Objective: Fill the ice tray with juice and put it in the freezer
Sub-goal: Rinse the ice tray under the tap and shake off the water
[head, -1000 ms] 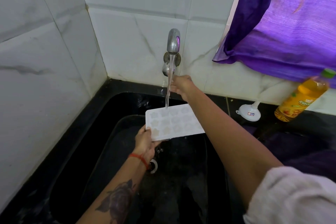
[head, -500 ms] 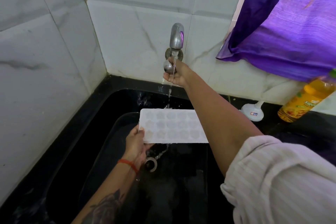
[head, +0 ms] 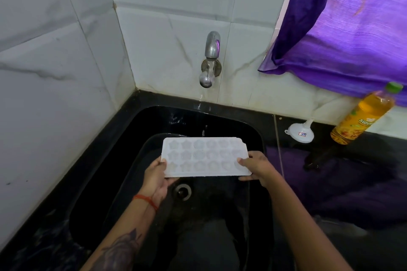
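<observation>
Both hands hold the white ice tray (head: pixel 203 156) roughly level over the black sink (head: pixel 259 138), the left hand (head: pixel 157 177) pinching its left short end and the right hand (head: pixel 256 168) its right. It looks light, fairly stiff plastic, probably wet and slippery, so gripping the flat rim at both ends suits it. The juice bottle (head: pixel 363 115) on the counter shows yellow lettering like "SUV", otherwise unreadable.

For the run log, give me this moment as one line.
stage: tray rinsed | ice tray: over sink, both ends held | left hand, right hand: gripping | juice bottle: on counter, capped | funnel: unused
</observation>
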Available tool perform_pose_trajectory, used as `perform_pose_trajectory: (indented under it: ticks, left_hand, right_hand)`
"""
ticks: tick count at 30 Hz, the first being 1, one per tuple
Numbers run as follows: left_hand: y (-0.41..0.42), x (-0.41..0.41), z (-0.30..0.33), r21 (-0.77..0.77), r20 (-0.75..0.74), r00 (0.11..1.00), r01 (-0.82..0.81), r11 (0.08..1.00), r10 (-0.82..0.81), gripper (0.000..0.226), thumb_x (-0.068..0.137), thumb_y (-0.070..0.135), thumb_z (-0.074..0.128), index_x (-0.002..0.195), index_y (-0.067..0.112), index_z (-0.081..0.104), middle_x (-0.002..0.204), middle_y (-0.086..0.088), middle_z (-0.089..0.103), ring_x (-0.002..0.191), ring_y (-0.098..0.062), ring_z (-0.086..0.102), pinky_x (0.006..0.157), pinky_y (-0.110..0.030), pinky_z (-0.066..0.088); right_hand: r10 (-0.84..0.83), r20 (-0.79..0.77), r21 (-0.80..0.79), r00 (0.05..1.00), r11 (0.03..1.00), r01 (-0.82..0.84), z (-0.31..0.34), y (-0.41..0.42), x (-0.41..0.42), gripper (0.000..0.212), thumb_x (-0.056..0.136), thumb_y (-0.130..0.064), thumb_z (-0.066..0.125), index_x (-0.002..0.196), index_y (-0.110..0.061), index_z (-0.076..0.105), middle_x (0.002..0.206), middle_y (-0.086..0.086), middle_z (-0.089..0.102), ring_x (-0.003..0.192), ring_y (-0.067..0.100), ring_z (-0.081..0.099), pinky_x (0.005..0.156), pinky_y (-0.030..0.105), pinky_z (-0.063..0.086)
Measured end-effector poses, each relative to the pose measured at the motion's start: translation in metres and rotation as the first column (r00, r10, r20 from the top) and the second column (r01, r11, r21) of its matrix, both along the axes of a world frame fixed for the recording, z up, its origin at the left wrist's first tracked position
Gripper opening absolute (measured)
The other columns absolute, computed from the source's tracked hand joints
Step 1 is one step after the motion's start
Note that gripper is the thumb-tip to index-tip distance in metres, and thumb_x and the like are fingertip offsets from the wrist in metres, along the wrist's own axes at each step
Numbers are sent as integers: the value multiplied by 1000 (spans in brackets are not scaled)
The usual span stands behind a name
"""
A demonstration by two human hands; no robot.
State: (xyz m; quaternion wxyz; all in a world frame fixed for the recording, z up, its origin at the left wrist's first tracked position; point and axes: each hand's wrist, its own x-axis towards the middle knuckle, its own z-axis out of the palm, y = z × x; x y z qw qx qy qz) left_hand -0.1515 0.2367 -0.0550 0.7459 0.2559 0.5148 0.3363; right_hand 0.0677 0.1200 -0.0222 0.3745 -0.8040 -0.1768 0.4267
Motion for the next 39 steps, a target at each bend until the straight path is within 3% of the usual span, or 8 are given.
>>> perform_pose_trajectory:
  ticks: [2, 6, 9, 11, 17, 29, 34, 39]
  left_hand:
    - [-7, -3, -2, -37, -12, 1000, 14, 999, -15, 23, 100, 9, 36, 117, 7, 51, 115, -15, 56, 103, -31, 56, 83, -49, 48]
    - [-23, -8, -8, -102, -108, 992, 59, 993, -70, 21, 96, -2, 36, 108, 6, 51, 105, -15, 57, 91, -30, 58, 77, -45, 53]
    - [-36, -8, -6, -171, -177, 968, 149, 974, -179, 22, 92, -8, 38, 80, 5, 52, 56, -8, 67, 47, -20, 64, 36, -26, 51]
    - [-42, -7, -4, -197, -201, 946, 215, 956, -254, 23, 92, -4, 39, 78, 9, 53, 40, -2, 62, 36, -16, 61, 40, -28, 51]
    - [-50, -5, -2, -158, -169, 892, 396, 905, -419, 43, 92, -2, 33, 116, 32, 44, 91, -7, 57, 77, -22, 55, 83, -46, 43]
    - [-54, -17, -10, -68, 2, 970, 244, 967, -244, 51, 85, -13, 29, 128, 10, 45, 120, -3, 56, 110, -27, 52, 90, -51, 42]
    - [-70, -14, -5, 10, 44, 983, 179, 984, -180, 56, 82, -18, 28, 126, 12, 43, 132, -5, 52, 111, -29, 53, 75, -43, 49]
    - [-98, -5, 3, 70, 53, 992, 108, 992, -112, 66, 82, -18, 31, 136, 19, 40, 140, -3, 48, 115, -29, 52, 82, -44, 47]
  right_hand:
    - [-33, 77, 66, 996, 997, 28, 5, -8, 0, 6, 88, -11, 63, 93, -11, 60, 113, 18, 64, 91, 28, 65, 70, 39, 59]
    - [10, 267, 99, 964, 994, -38, 37, -13, -8, 18, 80, -15, 71, 97, -12, 65, 99, 11, 69, 88, 26, 67, 84, 44, 56]
    - [21, 380, 132, 925, 988, -77, 62, -15, -18, 25, 78, -16, 73, 100, -13, 63, 98, 9, 67, 88, 24, 65, 82, 42, 56]
    - [39, 436, 166, 899, 978, -123, 75, -18, -25, 22, 76, -17, 73, 96, -15, 63, 97, 8, 67, 87, 24, 64, 81, 42, 56]
    - [105, 631, 179, 769, 944, -276, 92, -31, -40, 20, 76, -20, 72, 93, -23, 63, 75, -13, 58, 67, 1, 54, 54, 12, 36]
    - [103, 717, 285, 690, 859, -424, 96, -65, -40, 14, 78, -5, 67, 86, -13, 60, 87, 1, 67, 83, 16, 60, 76, 29, 47]
    - [93, 760, 289, 644, 839, -462, 96, -84, -30, 11, 81, -2, 63, 89, -9, 58, 82, 5, 67, 79, 24, 62, 71, 33, 49]
    - [77, 807, 301, 585, 799, -521, 94, -107, -22, 19, 82, 2, 59, 93, -12, 54, 75, 7, 64, 68, 27, 59, 64, 33, 48]
